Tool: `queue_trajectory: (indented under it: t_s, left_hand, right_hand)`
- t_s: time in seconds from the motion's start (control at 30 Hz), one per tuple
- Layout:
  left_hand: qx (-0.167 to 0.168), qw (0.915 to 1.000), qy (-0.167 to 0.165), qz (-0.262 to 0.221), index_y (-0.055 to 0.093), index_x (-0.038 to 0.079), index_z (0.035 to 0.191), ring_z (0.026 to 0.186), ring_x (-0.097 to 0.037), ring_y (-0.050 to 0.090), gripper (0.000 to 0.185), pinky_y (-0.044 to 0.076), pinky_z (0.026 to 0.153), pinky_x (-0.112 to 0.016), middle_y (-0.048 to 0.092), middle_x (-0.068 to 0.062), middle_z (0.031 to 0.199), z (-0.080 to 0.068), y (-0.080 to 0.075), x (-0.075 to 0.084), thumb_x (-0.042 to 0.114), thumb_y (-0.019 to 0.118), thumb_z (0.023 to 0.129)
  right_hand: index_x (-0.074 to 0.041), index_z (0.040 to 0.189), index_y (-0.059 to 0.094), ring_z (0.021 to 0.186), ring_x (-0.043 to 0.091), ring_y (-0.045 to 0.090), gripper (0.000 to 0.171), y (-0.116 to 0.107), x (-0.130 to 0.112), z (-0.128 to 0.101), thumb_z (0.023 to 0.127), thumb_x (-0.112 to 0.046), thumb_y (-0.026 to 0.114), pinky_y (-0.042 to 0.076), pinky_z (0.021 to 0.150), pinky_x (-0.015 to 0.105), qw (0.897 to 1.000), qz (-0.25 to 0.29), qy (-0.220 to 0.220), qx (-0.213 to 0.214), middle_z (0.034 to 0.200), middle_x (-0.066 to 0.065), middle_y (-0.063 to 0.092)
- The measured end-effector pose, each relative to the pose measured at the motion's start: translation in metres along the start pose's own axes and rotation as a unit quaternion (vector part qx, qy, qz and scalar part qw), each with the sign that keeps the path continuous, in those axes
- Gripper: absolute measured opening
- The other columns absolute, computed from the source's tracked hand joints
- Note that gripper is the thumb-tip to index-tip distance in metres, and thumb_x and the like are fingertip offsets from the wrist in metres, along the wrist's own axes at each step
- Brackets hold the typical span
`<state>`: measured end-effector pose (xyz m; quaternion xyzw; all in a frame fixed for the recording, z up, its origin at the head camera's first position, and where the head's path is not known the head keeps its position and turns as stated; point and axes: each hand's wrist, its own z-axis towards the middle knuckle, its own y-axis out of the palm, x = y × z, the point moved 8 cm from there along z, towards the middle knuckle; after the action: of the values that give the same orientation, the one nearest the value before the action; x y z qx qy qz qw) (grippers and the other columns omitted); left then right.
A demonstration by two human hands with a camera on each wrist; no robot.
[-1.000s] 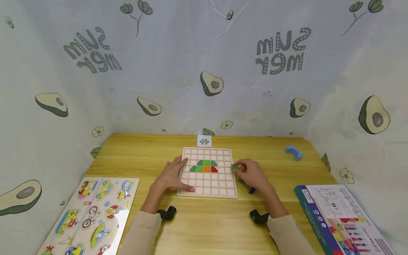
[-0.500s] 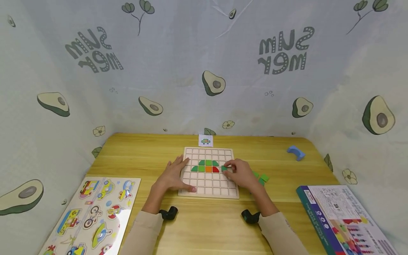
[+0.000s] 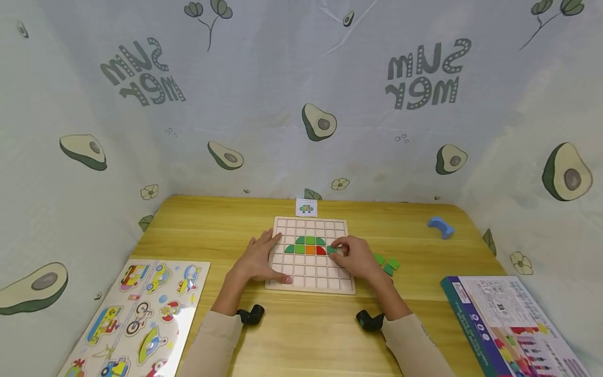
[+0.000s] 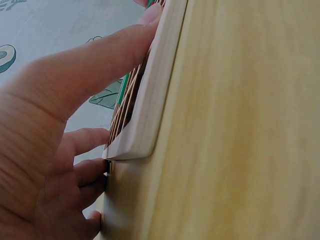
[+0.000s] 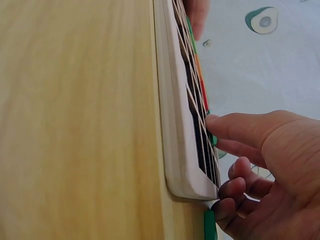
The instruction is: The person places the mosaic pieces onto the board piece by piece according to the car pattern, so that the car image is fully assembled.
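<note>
A pale wooden grid board [image 3: 311, 280] lies in the middle of the table, and its rim shows in both wrist views [image 4: 150, 110] [image 5: 175, 125]. Green, orange and red pieces [image 3: 305, 245] form a dome in its middle rows. My left hand [image 3: 264, 256] lies flat on the board's left edge, with the thumb [image 4: 100, 55] stretched along the frame. My right hand [image 3: 337, 250] pinches a small green piece [image 3: 332, 250] on the grid, just right of the red piece. In the right wrist view its thumb [image 5: 235, 127] reaches the grid and the other fingers are curled.
Loose green pieces [image 3: 386, 263] lie right of the board and a blue arch block [image 3: 441, 226] lies far right. A small pattern card [image 3: 306, 208] stands behind the board. A vehicle puzzle [image 3: 141, 314] sits front left, a printed box [image 3: 509, 324] front right. Avocado-print cloth walls the table.
My right hand has moved left from the board's right edge onto the grid with the green piece, uncovering loose green pieces on the table. My left hand has stayed put.
</note>
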<state>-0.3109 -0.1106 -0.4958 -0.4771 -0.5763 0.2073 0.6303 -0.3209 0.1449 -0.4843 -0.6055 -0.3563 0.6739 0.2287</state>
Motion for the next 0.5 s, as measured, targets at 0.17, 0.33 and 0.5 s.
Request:
queue_trajectory:
  t_s: [0.17,0.33,0.5]
  left_hand:
    - [0.000,1.0000,-0.001,0.001,0.029,0.013,0.164,0.162,-0.032,0.011,0.128,0.007,0.132,-0.053,0.015,-0.012,0.173,0.0006,0.0005,-0.0001,0.063,0.091,0.063]
    - [0.002,1.0000,-0.001,-0.001,0.030,0.013,0.164,0.162,-0.032,0.010,0.128,0.007,0.132,-0.053,0.015,-0.012,0.173,0.0008,0.0009,-0.0005,0.062,0.092,0.063]
    - [0.003,1.0000,-0.001,0.000,0.030,0.013,0.164,0.162,-0.032,0.011,0.128,0.007,0.132,-0.053,0.016,-0.012,0.173,0.0009,0.0015,-0.0009,0.062,0.092,0.063]
  right_hand:
    - [-0.008,0.111,0.075,0.064,0.017,0.041,0.022,-0.0013,0.0001,-0.0004,0.093,-0.019,0.077,0.033,0.061,0.028,1.000,0.001,0.000,0.000,0.073,0.003,0.047]
    - [-0.008,0.110,0.076,0.064,0.017,0.041,0.019,-0.0018,0.0000,-0.0002,0.093,-0.019,0.076,0.033,0.060,0.028,1.000,-0.001,-0.001,-0.002,0.073,0.003,0.048]
    - [-0.008,0.110,0.076,0.063,0.016,0.041,0.021,-0.0026,0.0010,-0.0012,0.094,-0.020,0.076,0.033,0.060,0.027,1.000,0.003,-0.003,-0.001,0.072,0.003,0.047]
